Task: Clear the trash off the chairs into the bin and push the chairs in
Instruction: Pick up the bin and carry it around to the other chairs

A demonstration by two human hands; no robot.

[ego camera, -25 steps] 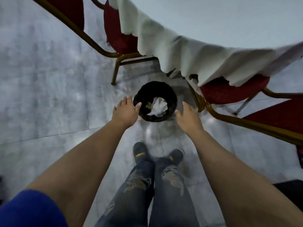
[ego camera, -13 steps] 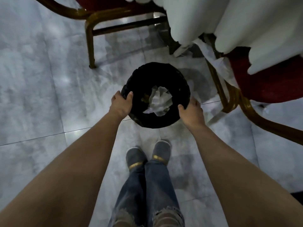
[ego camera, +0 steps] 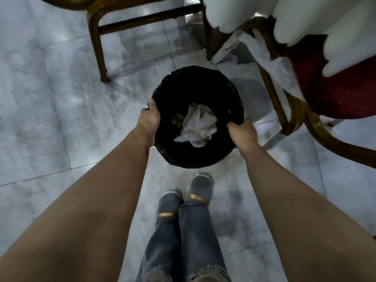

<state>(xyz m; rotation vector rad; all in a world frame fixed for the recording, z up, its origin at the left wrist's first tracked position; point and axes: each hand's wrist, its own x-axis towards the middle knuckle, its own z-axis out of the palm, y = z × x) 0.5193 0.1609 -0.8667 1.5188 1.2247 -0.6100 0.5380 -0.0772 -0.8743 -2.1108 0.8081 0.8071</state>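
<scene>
A round black bin lined with a black bag is in the middle of the head view, over the grey tiled floor. Crumpled white paper and a small yellowish scrap lie inside it. My left hand grips the bin's left rim and my right hand grips its right rim. A red-seated chair with a gold frame stands at the right, partly under the white tablecloth. A second gold chair frame stands at the upper left.
Thin clear plastic sheeting hangs along the right chair's front edge. A metal table base shows behind the bin. My feet in grey slippers stand just below the bin. Open tiled floor lies to the left.
Both hands went from reaching with spread fingers to closing on the bin's rim. The view has tilted further down and closer, and the bin now appears larger and nearer my feet.
</scene>
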